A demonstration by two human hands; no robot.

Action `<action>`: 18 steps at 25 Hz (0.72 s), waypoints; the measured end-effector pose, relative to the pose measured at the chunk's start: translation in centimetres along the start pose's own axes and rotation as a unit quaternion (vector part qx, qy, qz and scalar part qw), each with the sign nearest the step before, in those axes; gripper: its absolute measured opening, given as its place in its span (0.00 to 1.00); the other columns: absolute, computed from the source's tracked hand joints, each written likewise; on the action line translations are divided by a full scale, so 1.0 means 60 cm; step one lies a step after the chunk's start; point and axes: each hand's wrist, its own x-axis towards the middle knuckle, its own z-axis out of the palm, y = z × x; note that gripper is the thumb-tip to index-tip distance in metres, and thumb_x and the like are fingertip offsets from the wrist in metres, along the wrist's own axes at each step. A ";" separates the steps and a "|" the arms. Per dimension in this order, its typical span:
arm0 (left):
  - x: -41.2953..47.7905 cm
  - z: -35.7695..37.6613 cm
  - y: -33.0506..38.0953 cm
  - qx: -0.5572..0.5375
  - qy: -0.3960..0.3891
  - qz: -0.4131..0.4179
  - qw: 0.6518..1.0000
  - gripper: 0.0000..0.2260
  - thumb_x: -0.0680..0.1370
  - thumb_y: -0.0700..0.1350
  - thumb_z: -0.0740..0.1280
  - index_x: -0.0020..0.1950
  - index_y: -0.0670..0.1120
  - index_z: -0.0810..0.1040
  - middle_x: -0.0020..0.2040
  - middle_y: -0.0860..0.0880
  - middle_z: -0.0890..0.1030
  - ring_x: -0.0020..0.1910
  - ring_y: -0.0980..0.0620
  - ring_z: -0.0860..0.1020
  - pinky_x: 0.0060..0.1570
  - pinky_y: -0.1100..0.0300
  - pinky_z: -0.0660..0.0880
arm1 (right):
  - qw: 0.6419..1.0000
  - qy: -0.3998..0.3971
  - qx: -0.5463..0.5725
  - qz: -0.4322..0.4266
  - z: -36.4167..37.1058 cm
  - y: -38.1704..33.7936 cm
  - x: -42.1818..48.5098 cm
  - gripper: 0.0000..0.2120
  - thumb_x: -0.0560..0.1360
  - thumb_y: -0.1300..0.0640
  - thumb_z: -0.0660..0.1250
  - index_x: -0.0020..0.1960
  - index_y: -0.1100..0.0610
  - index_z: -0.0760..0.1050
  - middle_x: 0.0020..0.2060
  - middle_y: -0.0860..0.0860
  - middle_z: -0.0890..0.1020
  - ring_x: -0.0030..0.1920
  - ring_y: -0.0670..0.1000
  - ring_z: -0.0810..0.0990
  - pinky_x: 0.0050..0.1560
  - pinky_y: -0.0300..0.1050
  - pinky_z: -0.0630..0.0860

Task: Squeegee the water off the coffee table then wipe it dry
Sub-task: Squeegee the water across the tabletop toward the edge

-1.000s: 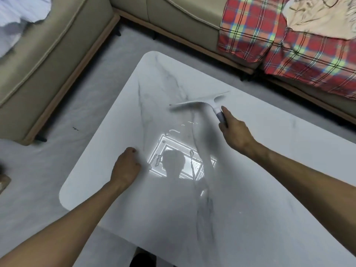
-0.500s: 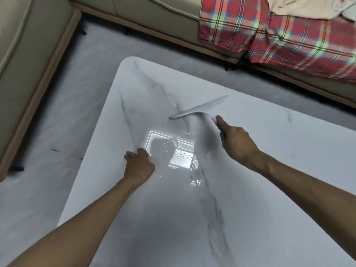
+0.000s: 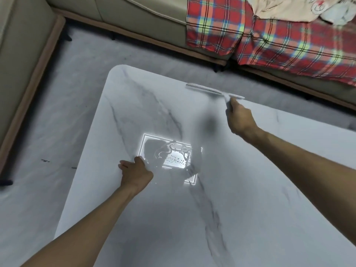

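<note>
The squeegee (image 3: 213, 91) is at the far edge of the counter (image 3: 250, 209), its long pale blade lying across that edge and slanting a little down to the right. The blade is blurred, so I cannot tell whether it touches the surface or sits just above it. My right hand (image 3: 240, 118) grips the short handle below the middle of the blade, fingers wrapped round it, arm stretched out from the right. A soft dark shadow falls on the counter just left of that hand.

Nearer to me, in the middle of the counter, water (image 3: 174, 158) shows inside a bright patch of reflected light (image 3: 146, 139): curling streaks at the top and a scatter of small drops below them. My left hand (image 3: 135, 173) rests on the counter at the lower left corner of that patch, close to the counter's left edge. Its fingers are loosely bent and hold nothing.

The counter is pale, with grey veins like marble and a rounded far left corner. It stands on a grey floor (image 3: 67, 103). Beyond the far edge runs a beige sofa (image 3: 138, 16) with a dark wooden base. A red plaid blanket (image 3: 269, 39) hangs over its right part, and a cream cloth (image 3: 279, 8) lies on top of the blanket. Another beige sofa section (image 3: 17, 54) stands along the left.
</note>
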 end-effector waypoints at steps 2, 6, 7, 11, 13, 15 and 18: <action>0.001 0.002 -0.005 0.009 -0.005 0.005 1.000 0.17 0.72 0.40 0.58 0.60 0.43 0.64 0.75 0.27 0.43 0.77 0.32 0.41 0.73 0.44 0.59 | 0.998 -0.010 0.031 0.059 0.022 -0.021 0.026 0.14 0.80 0.61 0.51 0.64 0.59 0.63 0.56 0.68 0.77 0.46 0.62 0.76 0.48 0.55 0.75; 0.002 0.003 -0.003 0.039 -0.007 0.002 0.999 0.19 0.72 0.39 0.58 0.63 0.42 0.64 0.74 0.26 0.44 0.76 0.30 0.43 0.72 0.43 0.59 | 0.997 -0.029 -0.042 0.053 0.078 -0.004 -0.060 0.26 0.78 0.64 0.54 0.75 0.59 0.54 0.54 0.67 0.77 0.54 0.67 0.76 0.47 0.54 0.72; 0.002 0.001 -0.001 0.043 -0.007 -0.003 0.999 0.20 0.72 0.39 0.58 0.64 0.41 0.64 0.74 0.26 0.45 0.76 0.29 0.44 0.72 0.43 0.59 | 0.997 -0.041 -0.042 0.047 0.087 0.009 -0.097 0.28 0.78 0.64 0.55 0.76 0.57 0.52 0.52 0.66 0.78 0.52 0.66 0.76 0.44 0.51 0.69; -0.010 -0.012 -0.001 0.032 -0.023 -0.003 0.999 0.17 0.72 0.39 0.59 0.61 0.43 0.65 0.75 0.28 0.47 0.77 0.32 0.46 0.69 0.48 0.63 | 0.991 -0.113 -0.057 0.047 0.085 0.064 -0.216 0.25 0.79 0.60 0.54 0.75 0.53 0.55 0.42 0.59 0.79 0.37 0.59 0.73 0.36 0.45 0.65; -0.023 -0.019 -0.009 0.024 -0.020 0.015 0.999 0.13 0.71 0.38 0.59 0.54 0.47 0.65 0.76 0.32 0.52 0.76 0.36 0.54 0.59 0.56 0.66 | 0.994 -0.097 -0.053 0.024 0.063 0.059 -0.212 0.20 0.80 0.59 0.54 0.72 0.56 0.61 0.43 0.61 0.81 0.39 0.63 0.75 0.37 0.47 0.67; -0.036 -0.023 -0.032 0.024 0.014 0.050 0.998 0.13 0.70 0.37 0.59 0.50 0.50 0.65 0.71 0.38 0.64 0.67 0.39 0.69 0.50 0.58 0.66 | 0.999 -0.036 -0.033 -0.017 0.042 0.026 -0.162 0.16 0.81 0.60 0.53 0.68 0.59 0.63 0.45 0.64 0.81 0.42 0.65 0.76 0.39 0.49 0.67; -0.050 -0.027 -0.080 0.032 0.081 0.089 0.992 0.12 0.72 0.37 0.61 0.49 0.50 0.64 0.53 0.46 0.76 0.50 0.43 0.77 0.42 0.59 0.68 | 0.999 -0.001 -0.015 -0.043 0.045 -0.052 -0.045 0.16 0.81 0.61 0.51 0.67 0.64 0.62 0.51 0.67 0.79 0.50 0.69 0.76 0.42 0.54 0.69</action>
